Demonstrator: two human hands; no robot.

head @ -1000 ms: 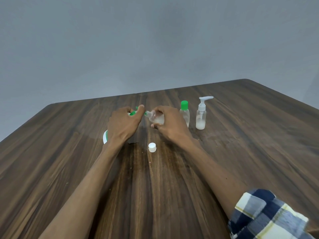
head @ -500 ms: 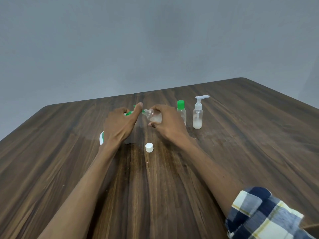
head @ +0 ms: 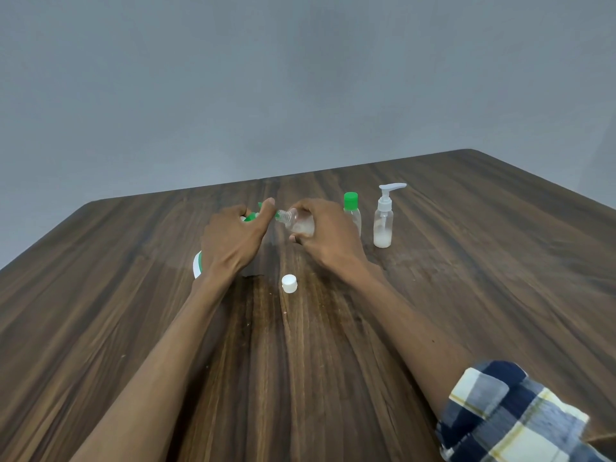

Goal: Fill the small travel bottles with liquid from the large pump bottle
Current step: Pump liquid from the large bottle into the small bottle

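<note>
The left hand presses the green pump head; the right hand, fingers curled round it, tilts the uncapped travel bottle so its mouth meets the nozzle.

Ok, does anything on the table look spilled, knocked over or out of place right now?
No spill shows. A loose white cap lies on the table, off its bottle. The right hand holds the small open bottle tilted toward the green nozzle, which suits filling. The other two bottles stand upright.
</note>
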